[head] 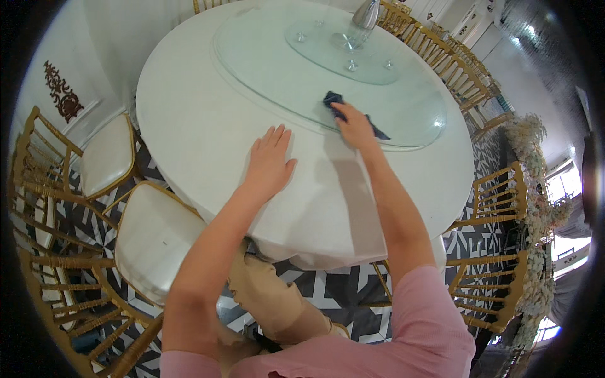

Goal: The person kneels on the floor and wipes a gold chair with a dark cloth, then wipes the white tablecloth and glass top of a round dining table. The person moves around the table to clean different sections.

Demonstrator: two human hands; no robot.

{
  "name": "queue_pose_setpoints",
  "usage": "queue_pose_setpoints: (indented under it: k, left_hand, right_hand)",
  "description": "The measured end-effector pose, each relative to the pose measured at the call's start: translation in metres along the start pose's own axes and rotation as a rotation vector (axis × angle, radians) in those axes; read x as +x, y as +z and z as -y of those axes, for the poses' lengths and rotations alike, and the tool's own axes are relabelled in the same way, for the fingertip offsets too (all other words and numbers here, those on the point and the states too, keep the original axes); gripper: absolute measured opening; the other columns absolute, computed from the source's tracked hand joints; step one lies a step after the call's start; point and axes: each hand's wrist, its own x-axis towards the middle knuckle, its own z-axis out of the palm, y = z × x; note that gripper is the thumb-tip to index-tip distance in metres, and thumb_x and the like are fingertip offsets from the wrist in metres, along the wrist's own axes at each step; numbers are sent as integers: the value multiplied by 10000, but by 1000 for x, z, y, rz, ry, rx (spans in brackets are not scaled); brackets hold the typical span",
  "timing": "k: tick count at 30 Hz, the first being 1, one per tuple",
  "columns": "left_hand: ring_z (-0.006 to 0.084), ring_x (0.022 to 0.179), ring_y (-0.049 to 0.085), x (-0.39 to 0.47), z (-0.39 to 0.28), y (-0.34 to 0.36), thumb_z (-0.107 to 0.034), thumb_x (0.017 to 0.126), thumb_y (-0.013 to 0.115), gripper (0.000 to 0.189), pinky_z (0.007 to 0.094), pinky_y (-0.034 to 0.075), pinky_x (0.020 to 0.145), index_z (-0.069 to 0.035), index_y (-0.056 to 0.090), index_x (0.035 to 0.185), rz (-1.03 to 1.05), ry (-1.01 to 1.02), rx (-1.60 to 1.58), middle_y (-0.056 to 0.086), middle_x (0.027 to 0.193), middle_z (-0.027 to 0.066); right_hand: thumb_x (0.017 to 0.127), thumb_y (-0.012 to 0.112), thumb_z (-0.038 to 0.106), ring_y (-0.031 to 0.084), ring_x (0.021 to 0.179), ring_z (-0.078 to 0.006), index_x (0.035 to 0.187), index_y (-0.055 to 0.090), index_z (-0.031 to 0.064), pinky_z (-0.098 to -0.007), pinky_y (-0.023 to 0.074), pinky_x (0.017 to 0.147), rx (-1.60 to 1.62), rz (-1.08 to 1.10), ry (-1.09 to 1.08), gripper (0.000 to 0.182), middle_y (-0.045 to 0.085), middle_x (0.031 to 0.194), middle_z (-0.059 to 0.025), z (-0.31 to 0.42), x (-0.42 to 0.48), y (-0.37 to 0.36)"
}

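Note:
My right hand grips a dark blue cloth and presses it on the near part of a round glass turntable. Part of the cloth trails out on the right side of the hand, over the glass. My left hand lies palm down on the white tablecloth, fingers apart, holding nothing. It rests a short way in front of the turntable's rim. A smaller round glass tier stands over the turntable on metal fittings.
A metal pitcher stands at the far side of the glass. Gold chairs with white seats surround the table, one seat close on my left and a chair on my right. Pale flowers line the right side.

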Motion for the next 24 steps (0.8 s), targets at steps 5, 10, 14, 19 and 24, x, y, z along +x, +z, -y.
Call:
queue_pose_setpoints:
  k: [5, 10, 14, 19, 24]
  left_hand:
    - [282, 1394, 216, 42, -15, 35, -321, 892, 550, 601, 491, 184, 1120, -87, 344, 1406, -26, -3, 114, 288, 1492, 83]
    - [260, 1390, 231, 34, -12, 37, -429, 903, 512, 601, 504, 179, 1118, -114, 375, 1397, 15, 64, 201, 296, 1494, 24]
    - [258, 1388, 235, 34, -15, 34, -410, 905, 529, 584, 502, 174, 1121, -119, 389, 1390, -2, 75, 143, 312, 1486, 7]
    - [264, 1392, 226, 35, -17, 28, -386, 912, 532, 569, 487, 162, 1131, -116, 387, 1391, 44, 95, 96, 310, 1488, -1]
    - [272, 1391, 226, 36, -18, 27, -364, 916, 534, 569, 478, 162, 1132, -108, 372, 1398, 46, 91, 24, 321, 1483, 23]
  right_hand:
    - [825, 590, 123, 495, 1166, -361, 1237, 553, 130, -407, 382, 991, 26, -2, -82, 413, 514, 1287, -192, 22, 5, 5]
    - [834, 589, 133, 499, 1162, -359, 1266, 526, 130, -395, 393, 989, 59, 50, -153, 436, 527, 1278, -158, -11, 0, -10]
    - [860, 566, 162, 551, 1122, -316, 1290, 509, 140, -378, 418, 965, -66, -12, 370, 435, 561, 1244, -162, -100, -26, -81]
    - [878, 528, 176, 535, 1147, -317, 1288, 511, 132, -373, 416, 962, -291, -187, 615, 413, 557, 1249, -162, -183, -52, -123]
    - [876, 529, 169, 524, 1150, -324, 1281, 514, 115, -372, 405, 974, -213, -96, 368, 408, 539, 1270, -162, -139, -46, -99]
